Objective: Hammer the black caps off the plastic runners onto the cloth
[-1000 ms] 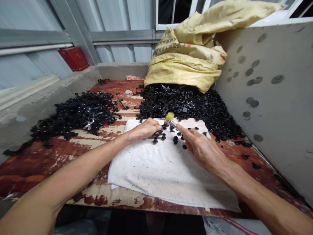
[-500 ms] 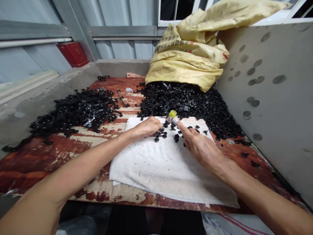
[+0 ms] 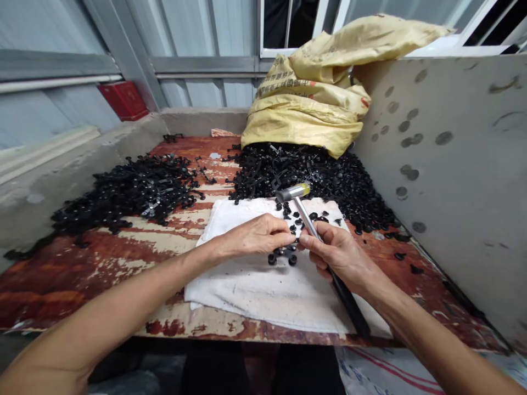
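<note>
My right hand point(image 3: 341, 251) is closed around a small mallet point(image 3: 305, 215) with a metal shaft, a black grip and a head with one dark face and one yellow face. The head points up and away from me. My left hand point(image 3: 265, 236) pinches a black linked part with round knobs point(image 3: 282, 255), held just over the white cloth point(image 3: 247, 282). The fingertips of both hands meet at this part; whether the right ones also hold a small piece is hidden. Several loose black caps point(image 3: 313, 216) lie on the cloth beyond the hands.
A heap of black parts point(image 3: 280, 170) spills from a yellow woven sack point(image 3: 304, 118) at the back. Another black heap point(image 3: 127, 189) lies to the left on the worn red-brown table point(image 3: 82, 274). A pale panel point(image 3: 453, 181) stands along the right side, and a low grey ledge point(image 3: 123, 140) along the left.
Both hands have come nearer to me and together. The mallet, earlier head-down near the part, is now swung up with its handle showing. The black part is lifted toward me.
</note>
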Available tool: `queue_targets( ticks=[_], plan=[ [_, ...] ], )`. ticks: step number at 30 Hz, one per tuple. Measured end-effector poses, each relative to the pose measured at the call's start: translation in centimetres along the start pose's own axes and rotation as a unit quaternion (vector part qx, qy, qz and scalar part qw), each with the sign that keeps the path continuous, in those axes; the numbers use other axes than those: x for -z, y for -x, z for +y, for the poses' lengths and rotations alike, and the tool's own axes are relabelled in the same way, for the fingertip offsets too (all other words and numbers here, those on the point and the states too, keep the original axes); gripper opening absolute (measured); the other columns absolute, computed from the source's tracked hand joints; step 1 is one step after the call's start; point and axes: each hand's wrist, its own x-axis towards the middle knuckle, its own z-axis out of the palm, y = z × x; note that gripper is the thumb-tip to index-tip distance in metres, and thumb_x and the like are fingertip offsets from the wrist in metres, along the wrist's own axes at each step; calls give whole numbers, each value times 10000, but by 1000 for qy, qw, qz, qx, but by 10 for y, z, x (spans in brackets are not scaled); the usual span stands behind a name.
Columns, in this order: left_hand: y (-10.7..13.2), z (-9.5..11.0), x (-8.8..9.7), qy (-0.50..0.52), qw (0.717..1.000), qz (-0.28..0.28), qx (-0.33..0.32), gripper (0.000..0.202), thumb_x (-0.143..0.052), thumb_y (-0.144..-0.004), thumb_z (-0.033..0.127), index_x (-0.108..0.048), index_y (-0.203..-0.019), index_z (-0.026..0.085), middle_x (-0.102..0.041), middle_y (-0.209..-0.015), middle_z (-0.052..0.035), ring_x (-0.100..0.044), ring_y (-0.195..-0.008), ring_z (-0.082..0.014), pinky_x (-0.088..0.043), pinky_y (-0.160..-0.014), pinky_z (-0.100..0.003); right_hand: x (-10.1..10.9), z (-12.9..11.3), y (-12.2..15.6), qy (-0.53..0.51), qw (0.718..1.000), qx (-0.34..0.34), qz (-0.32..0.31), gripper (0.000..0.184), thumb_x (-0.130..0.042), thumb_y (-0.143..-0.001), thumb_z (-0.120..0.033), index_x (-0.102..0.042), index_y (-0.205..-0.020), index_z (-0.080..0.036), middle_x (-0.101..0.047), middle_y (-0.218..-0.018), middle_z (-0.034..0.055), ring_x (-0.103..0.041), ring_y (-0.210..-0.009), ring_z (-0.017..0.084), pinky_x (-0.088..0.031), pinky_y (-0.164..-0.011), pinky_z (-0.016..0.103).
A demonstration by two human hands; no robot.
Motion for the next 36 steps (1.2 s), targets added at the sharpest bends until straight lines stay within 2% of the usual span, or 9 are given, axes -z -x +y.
queue_targets(
  ticks=[2,4,9,14,18,23,30,33,36],
  plan=[
    [10,-4,-1,-30,993,105,33,269,-452,-873,378,-526,-714,175,-468,-645,30,-430,-600,-112,-320,-548,-237,-2,4,9,-34,998,-4,47,352,-671,-713,-524,-508,-721,-212,-373,-432,-113,-296,-343,55,-289,-294,174],
    [21,-11,-4,-34,985,157,63,319,-411,-896,424,-550,-754,174,-531,-697,2,-484,-649,-139,-359,-569,-251,-4,6,16,-65,993,1,95,381,-696,-694,-540,-512,-718,-207,-428,-440,-100,-326,-331,54,-287,-290,173],
    [37,-18,-19,74,985,127,95,444,-382,-905,537,-581,-790,157,-626,-787,-58,-570,-702,-163,-436,-591,-266,-15,15,23,-116,984,23,134,391,-723,-694,-533,-523,-729,-198,-460,-461,-94,-360,-323,52,-293,-292,172],
    [39,-14,-27,273,936,142,171,379,-483,-873,513,-548,-875,140,-670,-951,-112,-621,-696,-144,-465,-570,-253,-23,21,27,-138,979,36,146,384,-733,-704,-521,-515,-747,-208,-501,-511,-80,-383,-351,62,-312,-302,177],
    [32,-1,-33,232,958,102,133,326,-517,-868,449,-548,-754,144,-634,-780,-48,-564,-642,-112,-421,-537,-212,-27,20,30,-123,983,26,131,376,-705,-732,-535,-516,-745,-209,-477,-446,-86,-371,-322,69,-289,-307,181],
    [13,14,-31,155,973,80,149,205,-481,-853,252,-486,-670,159,-563,-626,16,-404,-440,-50,-298,-425,-181,-24,22,39,-93,989,25,117,377,-661,-780,-559,-517,-782,-210,-519,-466,-73,-386,-319,63,-263,-316,168],
    [-12,-3,0,49,993,23,109,218,-442,-832,232,-481,-626,172,-479,-528,46,-383,-397,-57,-260,-397,-186,3,36,48,-194,961,11,197,394,-760,-688,-518,-523,-754,-210,-515,-554,-74,-367,-344,42,-292,-285,146],
    [-18,-7,3,-9,997,12,71,264,-434,-826,236,-438,-567,181,-376,-467,61,-315,-405,-58,-227,-406,-197,6,38,48,-229,951,23,206,386,-794,-660,-467,-515,-729,-209,-550,-678,-51,-368,-389,35,-320,-274,141],
    [-21,-9,1,-32,998,0,50,273,-430,-826,239,-427,-559,183,-356,-481,59,-286,-427,-60,-213,-420,-207,5,38,47,-217,958,21,187,380,-786,-672,-481,-535,-767,-212,-535,-664,-61,-360,-388,34,-327,-275,137]
  ],
)
